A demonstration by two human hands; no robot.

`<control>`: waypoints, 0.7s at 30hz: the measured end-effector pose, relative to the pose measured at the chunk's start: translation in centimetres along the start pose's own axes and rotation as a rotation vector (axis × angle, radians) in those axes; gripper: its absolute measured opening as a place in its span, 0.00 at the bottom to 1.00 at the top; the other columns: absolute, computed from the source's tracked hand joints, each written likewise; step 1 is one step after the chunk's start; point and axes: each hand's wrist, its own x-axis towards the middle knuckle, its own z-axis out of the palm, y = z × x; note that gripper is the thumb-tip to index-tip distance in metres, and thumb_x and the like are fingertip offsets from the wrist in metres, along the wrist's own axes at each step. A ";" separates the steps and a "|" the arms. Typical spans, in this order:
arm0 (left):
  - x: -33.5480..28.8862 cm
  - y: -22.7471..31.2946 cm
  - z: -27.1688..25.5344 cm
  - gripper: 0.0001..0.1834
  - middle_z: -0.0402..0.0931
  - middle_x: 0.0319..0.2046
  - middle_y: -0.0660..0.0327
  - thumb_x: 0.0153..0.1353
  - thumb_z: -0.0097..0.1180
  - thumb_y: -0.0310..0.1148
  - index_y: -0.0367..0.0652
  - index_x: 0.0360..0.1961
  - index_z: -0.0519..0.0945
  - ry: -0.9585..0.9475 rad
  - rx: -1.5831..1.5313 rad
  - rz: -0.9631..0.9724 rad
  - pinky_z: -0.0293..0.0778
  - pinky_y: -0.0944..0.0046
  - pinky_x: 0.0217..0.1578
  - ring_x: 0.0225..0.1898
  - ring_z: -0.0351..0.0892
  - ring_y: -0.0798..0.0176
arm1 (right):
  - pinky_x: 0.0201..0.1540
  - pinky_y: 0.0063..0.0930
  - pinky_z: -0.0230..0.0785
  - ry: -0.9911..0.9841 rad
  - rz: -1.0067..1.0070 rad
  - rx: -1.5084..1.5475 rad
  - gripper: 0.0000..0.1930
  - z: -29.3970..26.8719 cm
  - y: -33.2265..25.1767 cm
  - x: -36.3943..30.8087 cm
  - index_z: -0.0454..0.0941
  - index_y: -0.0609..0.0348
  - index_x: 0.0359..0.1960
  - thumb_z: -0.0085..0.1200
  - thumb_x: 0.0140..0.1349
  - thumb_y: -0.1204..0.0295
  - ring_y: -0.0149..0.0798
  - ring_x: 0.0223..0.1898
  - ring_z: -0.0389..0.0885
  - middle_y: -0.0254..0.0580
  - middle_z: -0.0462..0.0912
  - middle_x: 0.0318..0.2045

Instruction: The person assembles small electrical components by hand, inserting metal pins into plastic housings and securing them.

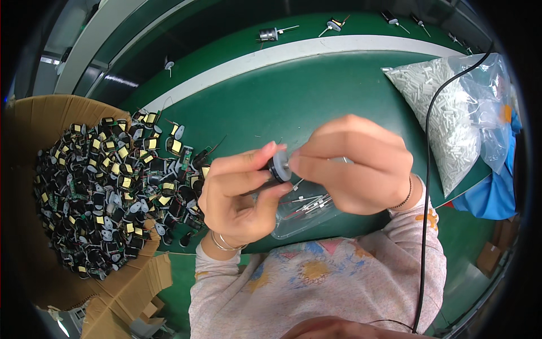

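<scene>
Between the thumb and fingers of my left hand [240, 195] is a small motor [279, 168] with a dark body and a pale grey round end. That grey end is turned to the right. My right hand [355, 164] is closed in a pinch at the middle of the grey end, over the shaft; whatever its fingertips hold is hidden. Below the hands lies a clear plastic tray [288, 230] with several thin white rods [313, 207] and some red.
On the left, a cardboard box [42, 104] overflows with similar motors [107, 192] onto the green table [237, 96]. A bag of small white tubes [446, 113] stands at right, crossed by a black cable [427, 169]. Beyond a white strip [316, 46] lie several motors [270, 34].
</scene>
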 end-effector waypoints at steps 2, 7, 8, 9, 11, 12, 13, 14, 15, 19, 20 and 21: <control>0.6 0.6 -0.8 0.15 0.77 0.37 0.43 0.42 0.66 0.17 0.32 0.29 0.71 -0.170 0.163 -0.031 0.79 0.66 0.34 0.35 0.82 0.55 | 0.23 0.24 0.71 -0.030 0.005 0.028 0.15 -0.3 0.0 0.2 0.82 0.64 0.25 0.54 0.28 0.83 0.36 0.23 0.76 0.39 0.79 0.24; 0.5 0.6 -1.0 0.15 0.79 0.35 0.44 0.41 0.67 0.20 0.33 0.28 0.72 -0.107 -0.063 -0.177 0.75 0.68 0.33 0.32 0.79 0.62 | 0.24 0.25 0.71 -0.073 0.094 0.216 0.14 -0.2 0.3 0.1 0.81 0.65 0.24 0.54 0.29 0.84 0.38 0.23 0.76 0.40 0.79 0.24; 0.4 0.6 -0.9 0.15 0.79 0.35 0.44 0.41 0.67 0.20 0.33 0.28 0.72 -0.102 -0.063 -0.175 0.75 0.68 0.33 0.32 0.79 0.62 | 0.24 0.25 0.71 -0.042 0.068 0.173 0.12 0.1 0.2 0.0 0.80 0.65 0.24 0.55 0.32 0.85 0.38 0.23 0.77 0.41 0.79 0.24; 0.4 0.5 -0.9 0.15 0.79 0.35 0.45 0.42 0.67 0.20 0.33 0.29 0.72 -0.077 -0.013 -0.142 0.75 0.68 0.34 0.32 0.79 0.62 | 0.25 0.26 0.71 -0.012 0.042 0.132 0.11 0.5 0.2 -0.1 0.80 0.65 0.24 0.56 0.34 0.86 0.39 0.23 0.77 0.41 0.80 0.23; 0.4 -0.1 -1.2 0.15 0.79 0.35 0.45 0.42 0.67 0.21 0.33 0.29 0.72 -0.041 0.042 -0.107 0.75 0.68 0.34 0.33 0.80 0.63 | 0.26 0.26 0.71 0.024 0.046 0.197 0.10 1.5 0.9 -0.2 0.80 0.65 0.25 0.57 0.37 0.87 0.39 0.23 0.77 0.42 0.80 0.24; 0.9 -1.1 -1.5 0.15 0.79 0.35 0.46 0.43 0.67 0.21 0.34 0.30 0.72 -0.058 0.088 -0.038 0.75 0.68 0.35 0.33 0.80 0.62 | 0.26 0.26 0.72 0.064 0.051 0.258 0.08 2.0 1.5 -0.1 0.80 0.65 0.25 0.57 0.40 0.87 0.40 0.23 0.78 0.42 0.80 0.24; 1.4 -1.9 -1.9 0.15 0.79 0.35 0.47 0.43 0.67 0.22 0.34 0.31 0.73 -0.074 0.139 0.028 0.76 0.67 0.35 0.33 0.80 0.60 | 0.27 0.27 0.72 0.067 0.085 0.251 0.07 2.8 2.7 0.0 0.81 0.63 0.26 0.60 0.43 0.82 0.39 0.25 0.80 0.41 0.81 0.24; 2.1 -2.6 -2.3 0.17 0.78 0.40 0.49 0.45 0.66 0.23 0.35 0.36 0.74 -0.095 0.185 -0.106 0.75 0.65 0.40 0.38 0.79 0.59 | 0.29 0.26 0.73 0.027 0.178 0.245 0.06 3.7 4.3 0.3 0.81 0.62 0.27 0.61 0.45 0.80 0.38 0.26 0.80 0.41 0.82 0.25; 3.0 -3.5 -2.7 0.18 0.77 0.42 0.49 0.46 0.65 0.25 0.34 0.38 0.74 -0.095 0.321 -0.128 0.73 0.63 0.43 0.41 0.78 0.57 | 0.31 0.24 0.73 -0.036 0.353 0.317 0.05 4.7 6.2 0.3 0.81 0.62 0.28 0.61 0.48 0.77 0.33 0.26 0.81 0.40 0.82 0.26; 2.6 -3.9 -6.5 0.19 0.75 0.41 0.54 0.50 0.61 0.33 0.37 0.43 0.74 -0.287 0.908 -0.192 0.65 0.56 0.48 0.45 0.70 0.49 | 0.30 0.21 0.74 0.081 0.814 0.410 0.05 9.1 18.6 -0.4 0.82 0.63 0.29 0.59 0.53 0.75 0.28 0.28 0.81 0.40 0.83 0.27; 1.9 -3.9 -7.7 0.14 0.75 0.39 0.56 0.50 0.61 0.31 0.41 0.38 0.76 -0.382 0.938 -0.208 0.66 0.57 0.46 0.44 0.70 0.51 | 0.38 0.25 0.77 0.057 0.954 0.453 0.09 9.7 21.0 0.0 0.80 0.67 0.38 0.56 0.57 0.76 0.31 0.34 0.80 0.42 0.82 0.31; 1.3 -3.5 -8.2 0.12 0.76 0.38 0.58 0.49 0.61 0.29 0.41 0.36 0.77 -0.492 0.951 -0.248 0.66 0.57 0.46 0.43 0.71 0.52 | 0.38 0.25 0.78 0.111 1.045 0.499 0.09 10.1 25.0 -0.8 0.79 0.68 0.39 0.55 0.57 0.75 0.32 0.34 0.81 0.42 0.82 0.31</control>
